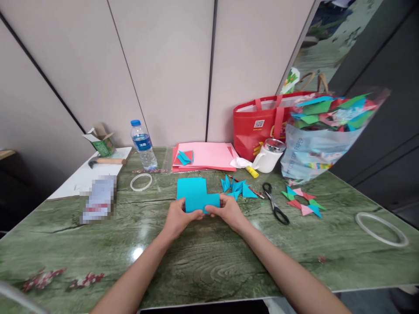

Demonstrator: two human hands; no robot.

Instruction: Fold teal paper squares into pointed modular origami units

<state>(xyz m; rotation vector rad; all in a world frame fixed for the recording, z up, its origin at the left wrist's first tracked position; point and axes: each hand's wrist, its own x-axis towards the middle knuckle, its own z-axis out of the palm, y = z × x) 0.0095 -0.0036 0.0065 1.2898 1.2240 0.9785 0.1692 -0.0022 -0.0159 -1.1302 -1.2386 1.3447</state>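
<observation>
1. Against pale wall panels (166,65), a glossy green marbled table (196,270).
2. Over the middle of the table, a blue paper rectangle (199,203) — pinched at one end by the left hand (178,216) and at the other by the right hand (229,211), thumbs along the near edge.
3. Could crease crooked if pressed with edges out of line, or buckle under an uneven pull.
4. Just beyond, partly overlapped in view, another blue sheet (191,185) — contact hard to tell; might get dragged or rumpled if caught by a finger.
5. Near the right hand, folded blue pieces (250,192): likely to be flattened or scattered by a sideways sweep.
6. Farther right, scissors (273,204) beside a multicoloured paper ring (306,210): if knocked, possibly enough to bend it.
</observation>
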